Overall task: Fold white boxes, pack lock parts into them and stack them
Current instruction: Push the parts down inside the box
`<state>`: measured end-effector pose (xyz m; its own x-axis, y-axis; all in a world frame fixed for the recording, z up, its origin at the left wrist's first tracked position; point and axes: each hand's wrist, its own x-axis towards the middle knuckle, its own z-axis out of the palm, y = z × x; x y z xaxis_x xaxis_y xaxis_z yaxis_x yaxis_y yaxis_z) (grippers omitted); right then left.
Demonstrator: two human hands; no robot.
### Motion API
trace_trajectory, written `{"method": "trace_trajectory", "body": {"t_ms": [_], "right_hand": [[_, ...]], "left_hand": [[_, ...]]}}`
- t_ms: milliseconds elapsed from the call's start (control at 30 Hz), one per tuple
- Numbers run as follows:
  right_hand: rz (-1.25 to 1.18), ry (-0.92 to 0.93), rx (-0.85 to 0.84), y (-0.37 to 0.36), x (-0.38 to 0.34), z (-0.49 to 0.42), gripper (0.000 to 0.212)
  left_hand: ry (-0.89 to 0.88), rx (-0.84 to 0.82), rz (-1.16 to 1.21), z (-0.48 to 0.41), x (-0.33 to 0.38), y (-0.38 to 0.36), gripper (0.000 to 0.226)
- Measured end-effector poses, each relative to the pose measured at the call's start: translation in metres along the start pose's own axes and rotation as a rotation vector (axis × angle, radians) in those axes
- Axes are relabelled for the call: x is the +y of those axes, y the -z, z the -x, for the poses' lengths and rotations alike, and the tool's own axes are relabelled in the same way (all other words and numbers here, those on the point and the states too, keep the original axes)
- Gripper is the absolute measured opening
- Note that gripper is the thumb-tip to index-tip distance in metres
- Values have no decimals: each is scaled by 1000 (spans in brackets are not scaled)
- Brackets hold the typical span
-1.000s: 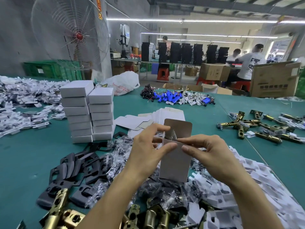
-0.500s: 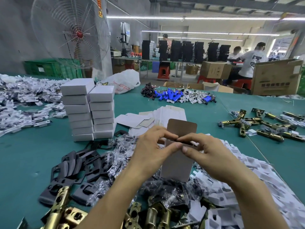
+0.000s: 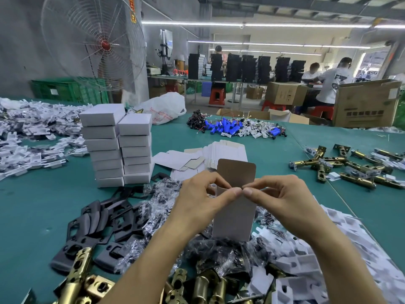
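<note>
Thumbs now meet at box (image 3: 235, 218) mouth; flap (image 3: 237, 172) upright.

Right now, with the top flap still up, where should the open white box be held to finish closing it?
By its upper side walls, from both sides, roughly as the left hand and right hand do now. The white box stands upright with its mouth open and the top flap raised behind, so pinching near the rim likely steadies the thin card and leaves thumbs free to press the flap forward.

Box stacks (image 3: 119, 148) block left; green table (image 3: 32, 207) beside stays open.
</note>
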<state>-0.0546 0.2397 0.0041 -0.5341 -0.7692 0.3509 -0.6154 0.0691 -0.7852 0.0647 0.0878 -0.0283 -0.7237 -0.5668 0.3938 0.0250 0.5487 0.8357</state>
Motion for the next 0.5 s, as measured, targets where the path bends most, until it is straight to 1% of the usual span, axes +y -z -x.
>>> {"method": "trace_trajectory", "body": {"t_ms": [67,133,200,267,300,367,400,500], "right_hand": [[28,19,31,1,-1,-1,10],[-5,62,131,-1,-1,-2,7],[-110,90,202,-4,-4,-2,26],[-182,100,169,-6,-4,-2,41],[-181,105,142,-7,-4,-1,40],[-159,111,107,-7,-5,-1,21],[-164,111,100,-8,-5,-1,19],[-215,90,105,-9,-2,-4,25]], "left_hand": [[21,-6,16,0,1,1,18],[39,-11,34,0,1,1,18],[47,-16,47,0,2,1,17],[58,-27,86,1,2,2,17],[64,-37,116,1,3,2,16],[58,-44,175,2,5,2,16],[54,-31,206,2,5,2,19],[82,35,289,2,5,1,24]]}}
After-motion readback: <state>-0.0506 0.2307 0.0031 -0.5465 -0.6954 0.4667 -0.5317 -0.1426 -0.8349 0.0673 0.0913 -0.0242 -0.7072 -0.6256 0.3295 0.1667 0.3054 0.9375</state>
